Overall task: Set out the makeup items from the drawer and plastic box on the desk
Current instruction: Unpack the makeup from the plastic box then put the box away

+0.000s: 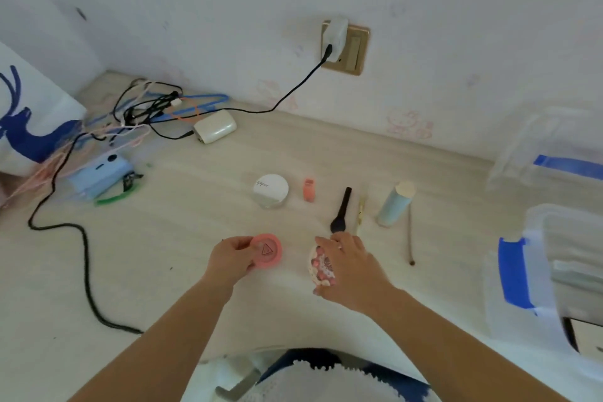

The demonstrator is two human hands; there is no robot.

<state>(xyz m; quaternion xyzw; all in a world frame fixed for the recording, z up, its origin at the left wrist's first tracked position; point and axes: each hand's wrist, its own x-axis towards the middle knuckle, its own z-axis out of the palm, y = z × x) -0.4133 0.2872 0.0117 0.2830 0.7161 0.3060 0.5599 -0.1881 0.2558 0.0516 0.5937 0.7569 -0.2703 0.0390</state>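
My left hand [230, 259] grips a round pink compact [267, 250] by its left edge, low over the desk. My right hand [347, 266] covers a pale oval case with pink beads [318, 266], fingers wrapped over it. Beyond them on the desk sit a white round jar [270, 188], a small coral tube [309, 189], a black brush [341, 210], a thin cream stick [360, 214], a light blue bottle [394, 204] and a thin brown pencil [410, 238].
Clear plastic boxes with blue tape [535, 238] stand at the right. A tangle of cables [146, 108], a white charger [215, 126] and a blue camera [101, 173] lie at the back left. A black cord [86, 271] runs across the left desk.
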